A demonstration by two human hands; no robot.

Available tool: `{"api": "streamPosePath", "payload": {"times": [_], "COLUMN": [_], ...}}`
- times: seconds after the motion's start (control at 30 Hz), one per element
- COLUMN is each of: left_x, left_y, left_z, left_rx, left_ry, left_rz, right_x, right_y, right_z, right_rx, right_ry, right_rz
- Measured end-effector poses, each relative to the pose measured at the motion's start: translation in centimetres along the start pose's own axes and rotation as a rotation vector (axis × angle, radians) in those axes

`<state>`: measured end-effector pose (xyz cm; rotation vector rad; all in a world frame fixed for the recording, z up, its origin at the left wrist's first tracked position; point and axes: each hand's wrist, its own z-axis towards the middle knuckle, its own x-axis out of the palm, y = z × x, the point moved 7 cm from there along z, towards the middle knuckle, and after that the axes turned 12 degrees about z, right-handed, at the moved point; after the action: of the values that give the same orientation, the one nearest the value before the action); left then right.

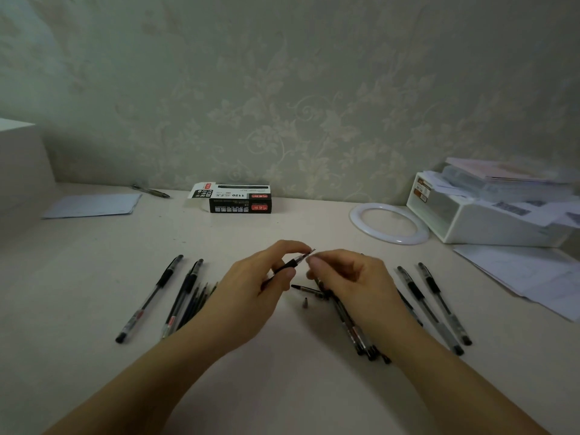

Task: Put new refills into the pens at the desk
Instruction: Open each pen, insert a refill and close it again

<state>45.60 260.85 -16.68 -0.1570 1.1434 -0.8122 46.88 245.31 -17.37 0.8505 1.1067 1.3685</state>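
My left hand (257,287) grips a black-gripped pen (290,264) raised over the middle of the desk, its tip pointing up and right. My right hand (348,277) has its fingers curled at the pen's tip; whether they pinch it I cannot tell. Below the hands lie a loose pen part (309,289) and a small cone-shaped tip (305,302). Two capped pens (149,298) and a bunch of thin refills (196,304) lie to the left. Several pens (434,304) lie to the right, some hidden under my right wrist.
An opened black and white refill box (240,200) stands at the back by the wall. A white ring (389,222), a white tray of papers (489,215) and loose sheets (527,274) fill the right side. A blue sheet (94,205) and another pen (150,191) lie back left.
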Motion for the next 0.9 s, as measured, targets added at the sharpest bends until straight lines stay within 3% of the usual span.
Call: {"api": "streamPosePath", "payload": {"times": [0.27, 0.43, 0.53, 0.67, 0.77, 0.9], "left_x": [0.4, 0.5, 0.0, -1.6, -2.5, -3.6], "left_y": [-0.8, 0.4, 1.7, 3.5, 4.6, 5.2], "left_z": [-0.1, -0.1, 0.0, -0.2, -0.4, -0.9], "left_rx": [0.066, 0.004, -0.084, -0.237, -0.308, -0.381], "left_ry": [0.017, 0.007, -0.031, -0.073, -0.05, -0.081], "left_rz": [0.029, 0.144, 0.235, 0.383, 0.494, 0.535], "right_x": [-0.3, -5.1, -9.1, -10.6, -10.7, -10.3], "right_y": [-2.2, -0.7, 0.7, 0.8, -0.7, -2.5], "right_z": [0.2, 1.0, 1.2, 1.7, 1.8, 2.0], "right_rx": [0.244, 0.107, -0.013, -0.055, -0.002, 0.139], "right_ry": [-0.05, -0.408, -0.549, -0.458, -0.4, -0.303], "right_rz": [0.438, 0.543, 0.144, -0.51, -0.752, -0.86]}}
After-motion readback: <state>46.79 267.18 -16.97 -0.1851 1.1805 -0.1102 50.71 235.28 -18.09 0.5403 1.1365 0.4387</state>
